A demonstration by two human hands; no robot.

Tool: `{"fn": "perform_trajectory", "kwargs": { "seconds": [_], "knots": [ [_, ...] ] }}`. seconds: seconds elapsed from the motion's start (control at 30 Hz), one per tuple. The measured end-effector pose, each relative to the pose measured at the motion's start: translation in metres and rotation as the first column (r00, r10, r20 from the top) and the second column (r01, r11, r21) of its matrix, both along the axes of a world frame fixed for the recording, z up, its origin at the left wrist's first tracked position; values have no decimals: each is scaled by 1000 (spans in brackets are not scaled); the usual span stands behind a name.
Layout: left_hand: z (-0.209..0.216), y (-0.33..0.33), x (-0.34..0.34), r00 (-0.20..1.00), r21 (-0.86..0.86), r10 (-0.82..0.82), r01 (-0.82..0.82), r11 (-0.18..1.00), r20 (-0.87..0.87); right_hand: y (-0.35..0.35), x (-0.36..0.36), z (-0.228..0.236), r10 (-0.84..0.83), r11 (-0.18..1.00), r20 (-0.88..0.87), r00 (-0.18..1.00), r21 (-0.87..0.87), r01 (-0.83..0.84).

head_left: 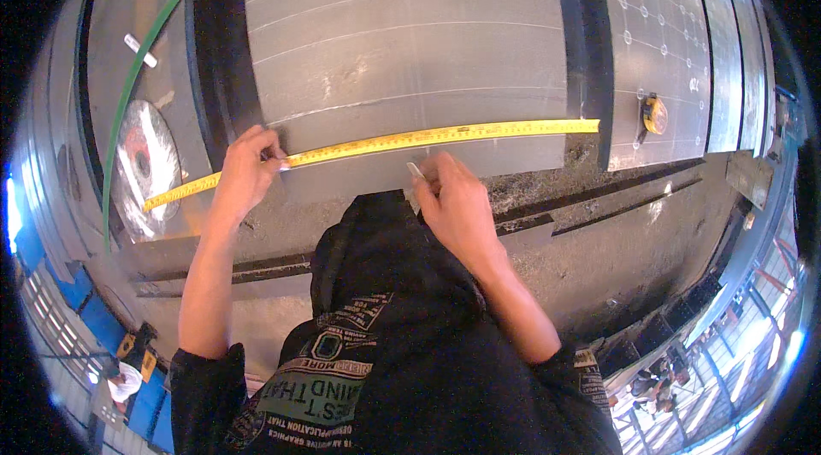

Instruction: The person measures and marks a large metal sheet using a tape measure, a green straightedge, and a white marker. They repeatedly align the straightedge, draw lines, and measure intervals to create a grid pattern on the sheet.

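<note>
The tape (368, 146) lies left to right across the near part of the middle plate (410, 53), its left end over a shiny disc (145, 160) and its right end over the right gap (587, 36), just short of the right plate (654, 27). The left hand (248, 168) has thumb and fingers drawn together at the tape; whether they grip it I cannot tell. The right hand (453, 194) pinches a pale stick (416, 170) on the tape's near side. Only a narrow strip of plate separates tape from near edge; the far side gives wide flat room, crossed by thin pale lines. Dark gaps border it, the left gap (224, 36) included. A green strip (128, 96) and white stick (140, 50) lie on the left, a yellow case (655, 115) on the right plate. The wearer's black shirt (428, 352) blocks the near middle.
</note>
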State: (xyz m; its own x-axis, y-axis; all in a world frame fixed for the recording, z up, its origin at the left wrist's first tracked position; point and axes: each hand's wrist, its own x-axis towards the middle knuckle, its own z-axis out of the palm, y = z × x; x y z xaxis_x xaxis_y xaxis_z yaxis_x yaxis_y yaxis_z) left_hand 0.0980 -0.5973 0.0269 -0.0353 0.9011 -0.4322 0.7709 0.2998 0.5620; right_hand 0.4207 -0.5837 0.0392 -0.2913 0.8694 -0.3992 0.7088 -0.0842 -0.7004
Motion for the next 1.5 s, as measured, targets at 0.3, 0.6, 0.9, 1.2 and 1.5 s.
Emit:
{"fn": "perform_trajectory", "kwargs": {
  "seconds": [0.3, 0.6, 0.9, 1.2, 1.5],
  "knots": [
    [-3, -4, -5, 1000, 18, -6, 6, 1000, 27, -7, -67, -19, 49, 997, 11, 999, -59, -48],
    [-3, -5, -7, 998, 22, 7, -8, 1000, 69, -11, -84, -23, 70, 997, 89, 994, -43, -67],
    [-5, -6, -8, 997, 27, 12, -15, 1000, 81, -12, -87, -25, 54, 998, 121, 991, 6, -55],
    [-5, -4, -7, 995, 9, 33, -34, 999, 96, -11, -95, -19, 113, 991, 194, 975, 52, -125],
    [-8, -6, -9, 994, 9, 46, -47, 999, 100, 15, -57, 41, 331, 942, 379, 864, -183, -281]
  ]
}}
